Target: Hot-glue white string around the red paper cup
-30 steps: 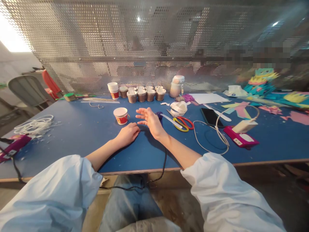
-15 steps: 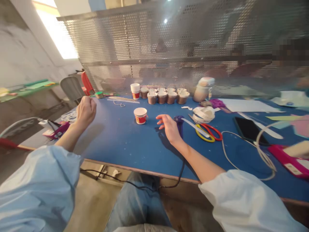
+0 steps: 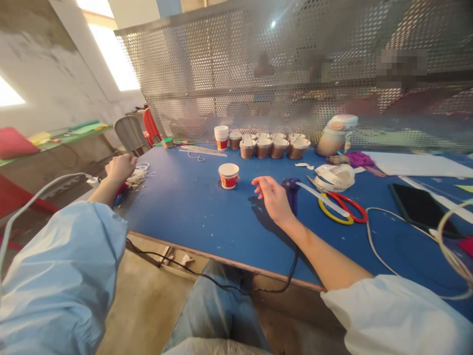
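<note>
My left hand [image 3: 121,168] is at the table's left edge, over a small heap of pale scraps and string [image 3: 138,176]. Its fingers are curled in, and whatever they may hold is hidden. My right hand [image 3: 272,198] hovers above the table with loosely bent, parted fingers and holds nothing. Just beside it, on the right, is a dark purple glue gun [image 3: 291,192] with a whitish glue stick [image 3: 321,198] jutting from its back. Between my hands, nearer the right one, a small red and white paper cup [image 3: 228,177] stands upright.
Behind stand stacked paper cups [image 3: 221,137] and several brown cups with pale tops [image 3: 263,147]. A jar [image 3: 334,137] is at the back right. Scissors [image 3: 347,207], a white ribbon roll [image 3: 334,177], a phone [image 3: 421,209] and a looped cable [image 3: 377,241] lie rightward. A perforated metal screen [image 3: 207,74] rises behind.
My left hand has lowered and gone left to the heap at the table edge. My right hand keeps its place by the glue gun. The view has turned slightly left.
</note>
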Demonstrator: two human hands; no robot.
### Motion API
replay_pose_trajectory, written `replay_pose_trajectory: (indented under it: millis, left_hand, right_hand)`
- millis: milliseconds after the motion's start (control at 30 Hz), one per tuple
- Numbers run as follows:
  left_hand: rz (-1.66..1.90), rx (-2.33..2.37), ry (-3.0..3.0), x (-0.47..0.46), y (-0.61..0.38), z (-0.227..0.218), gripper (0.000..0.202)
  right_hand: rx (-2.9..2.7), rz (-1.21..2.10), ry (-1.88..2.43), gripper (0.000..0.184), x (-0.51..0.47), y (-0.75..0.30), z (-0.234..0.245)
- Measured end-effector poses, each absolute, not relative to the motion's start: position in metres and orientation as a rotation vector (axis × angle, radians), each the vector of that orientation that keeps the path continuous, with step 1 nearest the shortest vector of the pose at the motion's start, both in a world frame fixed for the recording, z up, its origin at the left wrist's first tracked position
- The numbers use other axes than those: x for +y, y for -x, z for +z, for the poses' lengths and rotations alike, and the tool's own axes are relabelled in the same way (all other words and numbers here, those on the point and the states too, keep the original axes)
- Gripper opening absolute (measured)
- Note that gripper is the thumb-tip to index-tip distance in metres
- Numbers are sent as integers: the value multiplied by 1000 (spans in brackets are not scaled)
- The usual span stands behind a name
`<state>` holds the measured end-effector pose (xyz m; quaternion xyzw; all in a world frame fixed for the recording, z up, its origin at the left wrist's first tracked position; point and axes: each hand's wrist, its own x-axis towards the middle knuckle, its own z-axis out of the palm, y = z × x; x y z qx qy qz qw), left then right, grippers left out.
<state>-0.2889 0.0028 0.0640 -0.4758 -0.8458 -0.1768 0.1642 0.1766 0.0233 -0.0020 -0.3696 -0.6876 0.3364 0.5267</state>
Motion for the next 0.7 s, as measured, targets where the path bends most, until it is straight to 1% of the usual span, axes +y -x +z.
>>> replay_pose_trajectory:
  millis: [100,133,200,233,300,367,433,500,600,700]
  left_hand:
    - [-559,-2410,1295,5,278,63,21]
    - [-584,-2388,1307,6,272,63,24]
    - [-650,-2298,1400,10,255,62,38]
    - [-687,-2238,1463,14,244,63,41]
    - [-723,-2129,1616,22,219,63,36]
    - [-722,-2055,1747,32,188,62,30]
    - [-724,-1984,1859,39,153,59,24]
    - [-766,-1874,2005,42,115,55,24]
    - [-791,-1689,2216,38,61,49,26]
    - [-734,-1632,2221,29,25,44,28]
  right_hand:
    - [-1706,728,898,41,20,-175,0]
    - [-1720,675,915,41,19,-175,1]
    - [-1714,547,957,42,17,-175,3]
    - [-1693,490,972,43,17,-175,4]
    - [-1644,429,982,45,16,-175,6]
    - [-1613,440,986,49,15,-176,7]
    - [-1625,520,981,53,15,-177,7]
    - [-1673,591,964,54,13,-178,6]
    - [-1841,563,928,52,8,-180,8]
    - [-2093,525,849,45,-4,-190,16]
